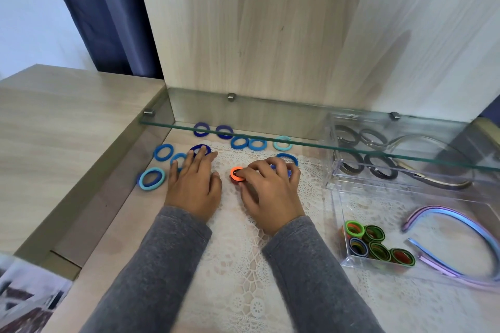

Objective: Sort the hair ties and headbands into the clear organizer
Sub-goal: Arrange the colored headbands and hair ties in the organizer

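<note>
Pinching the orange hair tie (236,175) on the lace doily (243,265), the right hand (270,192) lies nearer the clear organizer (338,211), which stands to its right; the left hand (193,184) rests flat, fingers straight.

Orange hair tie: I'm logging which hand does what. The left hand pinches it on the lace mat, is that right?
No, the hand is wrong. The head view shows the right hand pinching the orange hair tie on the lace mat; the left hand rests with straight fingers on blue hair ties.
</note>
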